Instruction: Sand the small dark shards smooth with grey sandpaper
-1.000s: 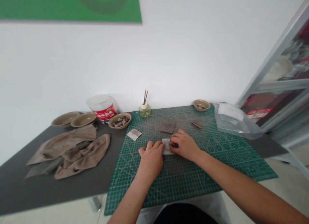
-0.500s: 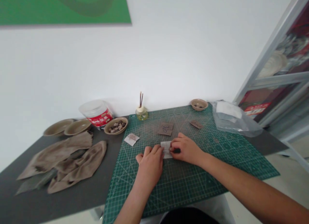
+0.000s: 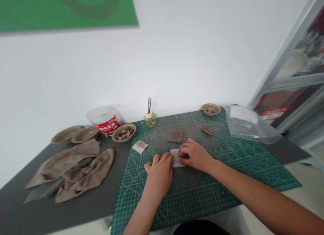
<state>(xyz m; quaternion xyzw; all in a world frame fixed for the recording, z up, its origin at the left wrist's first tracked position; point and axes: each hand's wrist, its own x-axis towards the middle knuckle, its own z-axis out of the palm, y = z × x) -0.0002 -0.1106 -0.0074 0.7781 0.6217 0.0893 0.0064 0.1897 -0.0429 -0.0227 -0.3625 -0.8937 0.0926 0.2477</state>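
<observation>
A small pale sheet [image 3: 177, 163] lies on the green cutting mat between my two hands. My left hand [image 3: 160, 171] rests over the sheet's left edge, fingertips pressing it down and thumb spread away to the left. My right hand [image 3: 193, 155] is closed in a pinch at the sheet's right side. A small dark piece [image 3: 186, 156] shows among its fingers; its exact kind is hard to make out. Just beyond lies a brown paper square [image 3: 175, 135] with handwritten marks. Another pale square [image 3: 140, 146] sits left of it, and a smaller brown piece [image 3: 208, 130] to its right.
The cutting mat [image 3: 202, 201] covers the table's right part. Along the back stand a bowl of stones [image 3: 124, 132], a red-labelled tub [image 3: 105, 120], a reed diffuser [image 3: 150, 118] and a small bowl [image 3: 211, 109]. Brown cloths [image 3: 83, 177] lie left, a plastic bag [image 3: 253, 127] right.
The whole view has shifted slightly, so things appear a little farther right. Both hands keep their places at the pale sheet; I see no clear change in their grip.
</observation>
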